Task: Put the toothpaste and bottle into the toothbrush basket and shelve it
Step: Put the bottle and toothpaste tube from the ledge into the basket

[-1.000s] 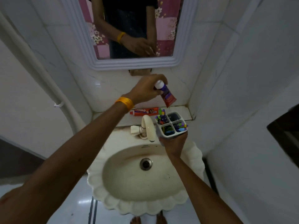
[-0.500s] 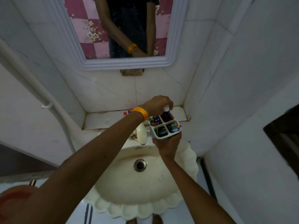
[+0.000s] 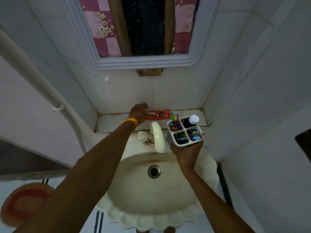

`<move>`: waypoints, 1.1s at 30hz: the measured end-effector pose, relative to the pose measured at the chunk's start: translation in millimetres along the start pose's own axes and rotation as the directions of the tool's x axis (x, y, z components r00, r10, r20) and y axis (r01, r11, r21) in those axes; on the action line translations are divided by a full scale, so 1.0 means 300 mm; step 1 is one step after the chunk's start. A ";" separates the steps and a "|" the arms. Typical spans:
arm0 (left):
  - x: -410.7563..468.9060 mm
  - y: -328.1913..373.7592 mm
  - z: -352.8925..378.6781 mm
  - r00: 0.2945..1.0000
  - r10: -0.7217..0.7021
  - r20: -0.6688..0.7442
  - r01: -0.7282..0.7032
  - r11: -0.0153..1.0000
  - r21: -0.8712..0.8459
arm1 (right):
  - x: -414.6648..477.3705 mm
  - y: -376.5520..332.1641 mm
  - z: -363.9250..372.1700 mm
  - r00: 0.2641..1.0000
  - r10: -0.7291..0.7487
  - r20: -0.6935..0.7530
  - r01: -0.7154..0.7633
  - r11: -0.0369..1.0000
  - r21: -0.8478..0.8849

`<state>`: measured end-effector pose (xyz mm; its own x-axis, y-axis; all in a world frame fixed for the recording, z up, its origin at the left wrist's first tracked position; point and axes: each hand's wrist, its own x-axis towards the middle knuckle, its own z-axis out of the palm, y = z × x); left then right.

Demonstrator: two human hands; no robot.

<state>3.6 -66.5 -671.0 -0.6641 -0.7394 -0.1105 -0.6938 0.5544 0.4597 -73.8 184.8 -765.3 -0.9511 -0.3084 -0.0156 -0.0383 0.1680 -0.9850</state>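
Observation:
My right hand holds the white four-compartment toothbrush basket from below, over the sink's back rim. The purple bottle with a white cap stands in the basket's far right compartment; several toothbrushes fill the others. The orange toothpaste tube lies flat on the tiled shelf against the wall. My left hand, with an orange wristband, rests on the tube's left end, fingers curled over it; whether it grips the tube is hidden.
A cream tap stands between my arms, just left of the basket. Below is the scalloped sink with its drain. A mirror hangs above the shelf. A pipe runs down the left wall; an orange bucket stands at the lower left.
My left hand lowered the purple bottle into the basket, let go of it, and moved left to the toothpaste tube on the shelf. The basket stayed in my right hand.

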 end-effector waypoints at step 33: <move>-0.327 0.329 -0.376 0.833 0.164 -0.528 -0.382 0.861 -0.335 | -0.033 -0.113 -0.027 0.999 -0.046 0.015 0.047 0.996 -0.078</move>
<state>31.9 17.7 -515.3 -0.5206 -0.7267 0.4482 -0.2505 0.6319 0.7335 -65.7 189.6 -730.4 -0.9437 -0.3297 0.0268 -0.1066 0.2263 -0.9682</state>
